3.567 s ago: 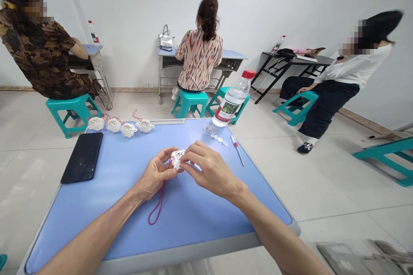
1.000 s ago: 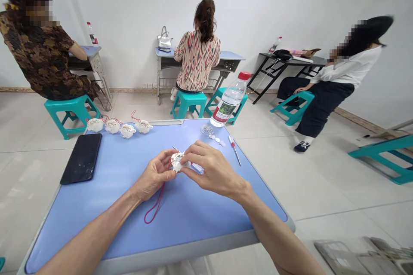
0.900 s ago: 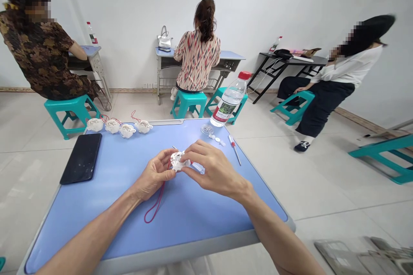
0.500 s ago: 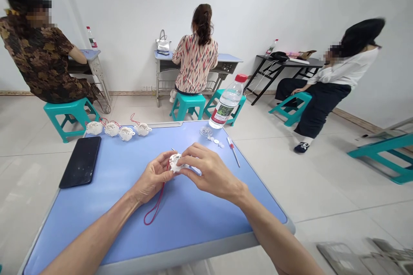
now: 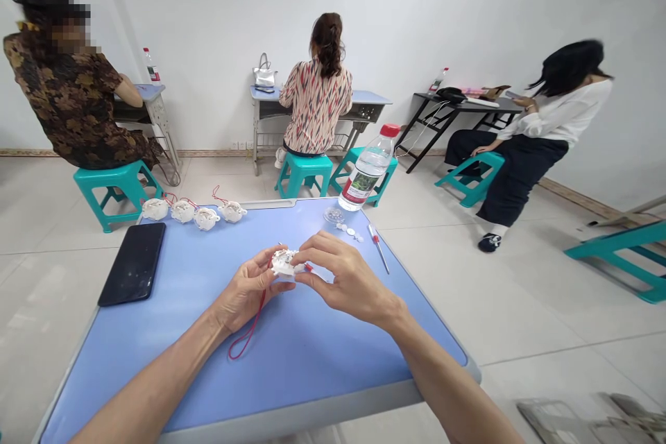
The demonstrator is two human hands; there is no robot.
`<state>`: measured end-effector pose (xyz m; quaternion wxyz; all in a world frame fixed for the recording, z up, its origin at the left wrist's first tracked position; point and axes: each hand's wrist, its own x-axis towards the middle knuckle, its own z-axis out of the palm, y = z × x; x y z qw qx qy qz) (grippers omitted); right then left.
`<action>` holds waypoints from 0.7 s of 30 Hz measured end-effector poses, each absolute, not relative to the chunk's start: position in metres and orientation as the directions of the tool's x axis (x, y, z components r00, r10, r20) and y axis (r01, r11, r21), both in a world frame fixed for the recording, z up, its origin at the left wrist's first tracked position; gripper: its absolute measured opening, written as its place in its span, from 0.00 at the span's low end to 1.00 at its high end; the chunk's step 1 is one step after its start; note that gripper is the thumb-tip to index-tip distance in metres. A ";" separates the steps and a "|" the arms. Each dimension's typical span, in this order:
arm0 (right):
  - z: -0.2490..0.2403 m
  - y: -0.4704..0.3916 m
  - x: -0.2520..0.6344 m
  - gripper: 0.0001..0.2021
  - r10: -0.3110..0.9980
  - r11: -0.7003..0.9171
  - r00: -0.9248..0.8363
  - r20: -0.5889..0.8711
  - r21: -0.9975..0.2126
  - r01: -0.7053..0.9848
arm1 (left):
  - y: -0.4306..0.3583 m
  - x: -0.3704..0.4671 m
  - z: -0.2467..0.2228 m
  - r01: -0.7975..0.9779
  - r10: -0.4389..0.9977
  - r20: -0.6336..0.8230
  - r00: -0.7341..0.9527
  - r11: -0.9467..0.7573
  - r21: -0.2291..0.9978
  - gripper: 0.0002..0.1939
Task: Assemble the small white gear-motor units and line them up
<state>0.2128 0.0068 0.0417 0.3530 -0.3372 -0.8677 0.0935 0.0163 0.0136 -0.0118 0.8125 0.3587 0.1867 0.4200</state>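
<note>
My left hand [image 5: 253, 286] grips a small round white plastic casing [image 5: 284, 263] by its left edge, thumb in front. From the casing a red cord loop [image 5: 248, 340] hangs down onto the blue table. My right hand [image 5: 336, 270] is closed at the casing's right side, its fingertips over the open top and its thumb at the near edge. Whether those fingers also pinch a small part is hidden. Behind them shows a bit of something red and clear [image 5: 309, 268], mostly covered by the right hand.
Several similar white casings [image 5: 207, 218] with red cords lie at the back left, above a black phone [image 5: 132, 263]. A water bottle [image 5: 368, 170], a clear dish [image 5: 333, 214], small white discs [image 5: 350, 232] and a screwdriver [image 5: 379, 248] lie right. Other people sit beyond the table [image 5: 333, 361].
The casing has tilted in my hands, and more of its open inside shows. My right thumb and fingers have shifted slightly to the right along it. The view has moved a little.
</note>
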 end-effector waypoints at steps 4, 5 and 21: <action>0.039 0.007 0.212 0.06 0.651 0.754 -0.511 0.561 -0.398 0.523 | 0.013 0.016 -0.012 -0.563 0.807 -0.002 0.590 0.413 0.716 0.20; 0.039 0.007 0.211 0.05 0.648 0.756 -0.512 0.564 -0.392 0.524 | 0.013 0.016 -0.012 -0.566 0.805 -0.002 0.593 0.418 0.711 0.20; 0.044 0.005 0.207 0.09 0.620 0.776 -0.519 0.588 -0.365 0.514 | 0.011 0.017 -0.009 -0.596 0.784 0.014 0.621 0.460 0.658 0.22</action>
